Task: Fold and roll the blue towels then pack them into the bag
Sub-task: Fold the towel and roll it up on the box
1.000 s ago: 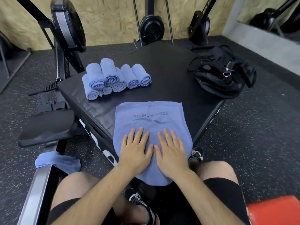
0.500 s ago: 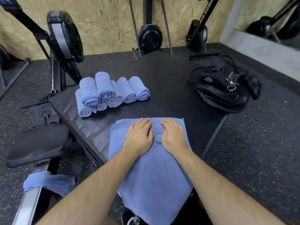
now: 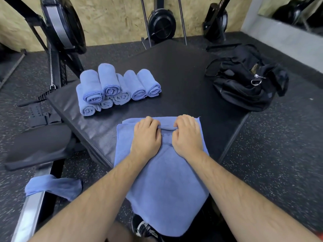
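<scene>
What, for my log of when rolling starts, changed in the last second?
Both hands slid forward over the flat blue cloth towel to its far edge; left hand and right hand now grip that edge. The pile of rolled blue towels and the black fabric bag stayed put.

The flat blue towel (image 3: 166, 180) in front of you is soft, matt cloth, the same as the rolled towels (image 3: 111, 88) at far left, and it lies on a black padded box (image 3: 183, 75) whose cover looks like smooth vinyl with a faint sheen. To your right, the black duffel bag (image 3: 244, 95) is limp, dull woven fabric with a shiny metal ring (image 3: 256, 82). The floor (image 3: 279, 145) is rough speckled rubber, the far wall (image 3: 113, 18) is raw chipboard, and the rowing-machine rail (image 3: 29, 212) at near left is brushed metal.
</scene>
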